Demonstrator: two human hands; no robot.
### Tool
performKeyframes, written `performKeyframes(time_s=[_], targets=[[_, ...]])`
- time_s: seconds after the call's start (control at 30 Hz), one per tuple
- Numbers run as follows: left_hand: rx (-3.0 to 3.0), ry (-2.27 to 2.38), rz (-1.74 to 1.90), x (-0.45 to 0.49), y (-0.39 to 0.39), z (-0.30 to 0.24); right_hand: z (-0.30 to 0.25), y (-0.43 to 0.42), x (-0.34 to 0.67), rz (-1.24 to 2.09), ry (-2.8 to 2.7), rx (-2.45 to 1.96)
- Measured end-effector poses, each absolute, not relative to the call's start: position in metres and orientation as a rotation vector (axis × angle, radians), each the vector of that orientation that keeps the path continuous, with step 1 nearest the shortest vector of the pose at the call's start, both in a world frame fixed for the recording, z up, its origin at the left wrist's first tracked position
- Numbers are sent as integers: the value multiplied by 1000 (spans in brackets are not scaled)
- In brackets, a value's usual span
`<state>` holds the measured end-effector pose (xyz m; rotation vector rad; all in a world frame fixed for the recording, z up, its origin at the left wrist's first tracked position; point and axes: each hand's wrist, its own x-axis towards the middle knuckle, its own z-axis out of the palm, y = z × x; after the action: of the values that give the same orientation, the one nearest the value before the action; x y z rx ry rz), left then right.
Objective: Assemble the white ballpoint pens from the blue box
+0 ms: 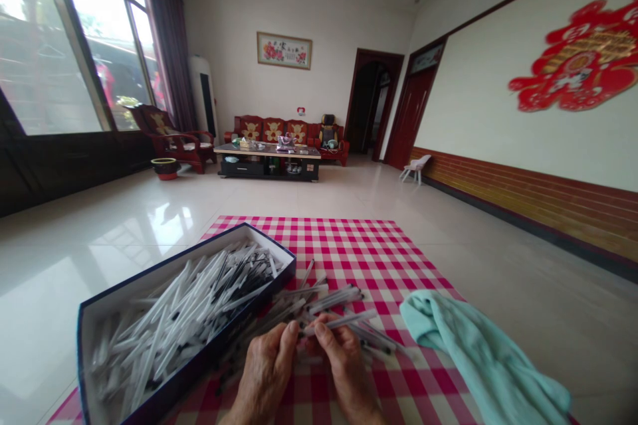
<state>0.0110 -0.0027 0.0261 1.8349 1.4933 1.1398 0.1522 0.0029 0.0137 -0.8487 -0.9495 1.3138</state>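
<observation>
A pink-and-white checked table (319, 234) carries the work, its far edge turned toward the room. Above its middle, the bare right hand (346, 362) pinches a slim, whitish translucent plastic tube (355, 318) between thumb and fingers, the tube's free end pointing toward the right edge. The bare left hand (266, 368) is just beside it, thumb drawn in close to the fingers at the tube's other end; blur there makes it impossible to tell whether it also grips the tube. Just beyond the hands, a loose heap of clear and whitish pen-like tubes with dark ends (336, 297) lies across the table's middle. Along the left edge stands a long open box, dark blue outside and white inside (272, 246), slanting from the near left corner toward the far edge and holding a thick jumble of similar translucent tubes, some with dark cores (184, 309). A rumpled mint-green cloth (486, 355) lies along the right edge, well apart from the box.
</observation>
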Motion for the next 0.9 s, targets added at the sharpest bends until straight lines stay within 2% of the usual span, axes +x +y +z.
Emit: performKeyframes(time_s=[0.2, 0.53, 0.9], targets=[[1892, 1342, 1128, 10, -5, 37, 18, 2, 152, 1304, -956, -853], [1861, 1477, 1137, 10, 2, 19, 14, 4, 152, 1312, -921, -869], [1886, 1479, 1130, 10, -1, 34, 13, 4, 152, 1372, -685, -803]])
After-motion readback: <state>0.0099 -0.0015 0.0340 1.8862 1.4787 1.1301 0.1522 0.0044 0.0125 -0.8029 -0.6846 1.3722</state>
